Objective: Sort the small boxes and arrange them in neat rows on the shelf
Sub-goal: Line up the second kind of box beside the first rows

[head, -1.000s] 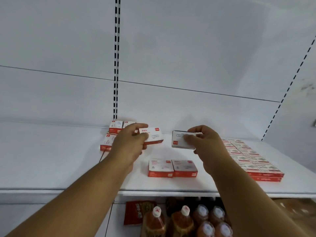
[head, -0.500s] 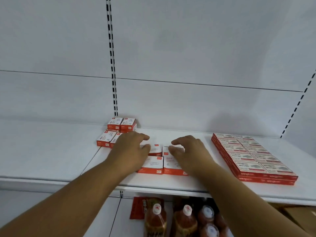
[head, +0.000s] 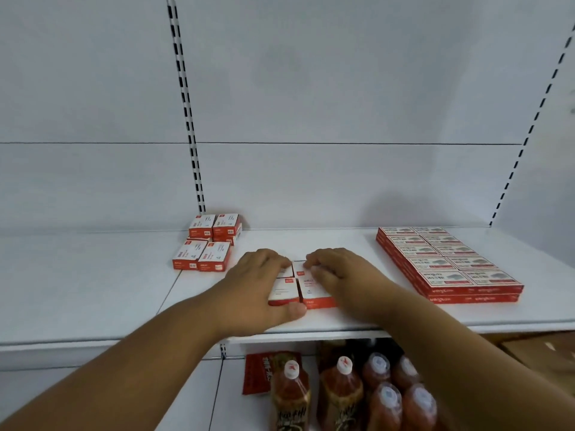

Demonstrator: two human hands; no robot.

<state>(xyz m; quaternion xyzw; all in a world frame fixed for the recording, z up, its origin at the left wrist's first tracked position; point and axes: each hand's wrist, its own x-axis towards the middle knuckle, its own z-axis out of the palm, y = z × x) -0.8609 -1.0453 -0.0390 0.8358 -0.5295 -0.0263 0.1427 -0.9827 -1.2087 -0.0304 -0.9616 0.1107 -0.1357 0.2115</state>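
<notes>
Hands [head: 255, 284] on flat rectangular cardboard boxes [head: 283, 293]

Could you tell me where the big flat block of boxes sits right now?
The flat block of boxes lies on the shelf's right side, right of both hands.

Four red-and-white small boxes [head: 298, 286] flat in a tight two-by-two block near the white shelf [head: 93, 290] front edge

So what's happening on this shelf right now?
A person is arranging small red-and-white boxes. Both hands, left and right, press on a block of four boxes near the front of the shelf. More loose boxes wait at the back left; a tidy flat stack sits on the right.
</notes>
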